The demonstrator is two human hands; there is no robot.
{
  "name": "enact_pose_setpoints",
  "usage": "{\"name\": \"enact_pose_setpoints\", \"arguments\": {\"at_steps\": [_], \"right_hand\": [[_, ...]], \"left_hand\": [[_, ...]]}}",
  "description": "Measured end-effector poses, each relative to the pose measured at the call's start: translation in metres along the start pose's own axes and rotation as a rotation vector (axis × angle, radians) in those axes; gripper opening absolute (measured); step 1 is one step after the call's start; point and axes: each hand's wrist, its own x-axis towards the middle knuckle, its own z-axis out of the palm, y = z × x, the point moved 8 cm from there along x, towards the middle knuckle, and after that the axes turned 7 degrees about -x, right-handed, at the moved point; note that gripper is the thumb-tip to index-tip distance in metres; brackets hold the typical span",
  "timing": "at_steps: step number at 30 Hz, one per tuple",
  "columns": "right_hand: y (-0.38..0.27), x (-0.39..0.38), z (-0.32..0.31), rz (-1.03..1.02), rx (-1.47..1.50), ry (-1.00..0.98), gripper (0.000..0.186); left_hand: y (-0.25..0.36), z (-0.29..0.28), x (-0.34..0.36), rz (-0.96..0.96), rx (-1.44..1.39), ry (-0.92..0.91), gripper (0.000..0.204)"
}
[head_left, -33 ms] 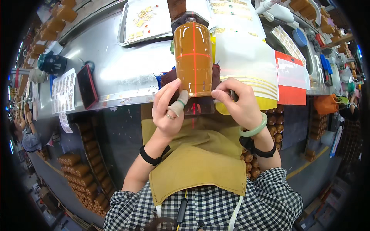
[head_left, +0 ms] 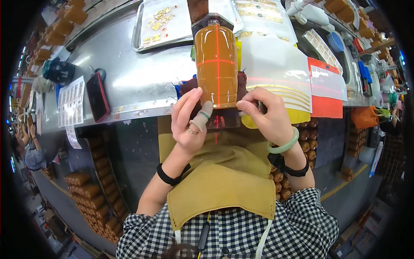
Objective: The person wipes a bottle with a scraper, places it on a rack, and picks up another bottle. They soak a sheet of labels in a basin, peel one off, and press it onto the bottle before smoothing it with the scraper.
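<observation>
An amber glass bottle (head_left: 215, 58) lies in front of me, neck away, with red crossed light lines over it. My left hand (head_left: 189, 121) is at its lower left corner, fingers stretched out. The thumb, in a pale finger cot (head_left: 201, 118), touches the base edge. My right hand (head_left: 268, 115) is at the lower right corner, thumb and forefinger pinched close to the glass. Something small and dark shows between its fingers; I cannot make out what it is. Dark red cloth (head_left: 242, 82) pads the bottle's sides, and a dark holder (head_left: 224, 19) stands at its neck.
A metal tray (head_left: 137, 32) with small gold pieces stands behind left. Sheets with gold strips (head_left: 280, 91) lie at right, beside a red folder (head_left: 325, 108). A phone (head_left: 98, 97) and a printed sheet (head_left: 71, 101) are left. Stacked bottles (head_left: 90, 196) stand below; other people work at both edges.
</observation>
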Motion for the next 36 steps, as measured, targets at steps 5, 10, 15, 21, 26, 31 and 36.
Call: {"name": "enact_pose_setpoints", "arguments": {"at_steps": [5,10,15,21,26,31,36], "right_hand": [[-0.001,0.001,0.002,0.008,0.000,0.011,0.019],[-0.004,0.003,0.003,-0.010,-0.014,0.020,0.020],[-0.004,0.005,0.003,-0.001,-0.004,0.007,0.021],[-0.005,0.008,0.006,0.003,0.003,0.000,0.020],[-0.003,0.009,0.008,0.019,0.023,-0.001,0.020],[-0.005,0.011,0.009,-0.021,-0.015,0.005,0.020],[-0.003,0.012,0.007,-0.003,0.014,0.025,0.020]], "left_hand": [[0.011,0.003,0.005,0.102,0.101,-0.047,0.020],[-0.008,0.005,-0.001,0.012,-0.149,0.004,0.027],[-0.027,0.001,-0.015,-0.218,-0.292,0.081,0.034],[0.001,0.001,0.003,0.011,-0.016,0.027,0.037],[-0.010,0.005,-0.001,0.043,-0.093,-0.011,0.034],[-0.040,-0.002,-0.026,-0.278,-0.450,0.098,0.038],[-0.006,0.003,-0.013,0.078,0.086,-0.072,0.037]]}}
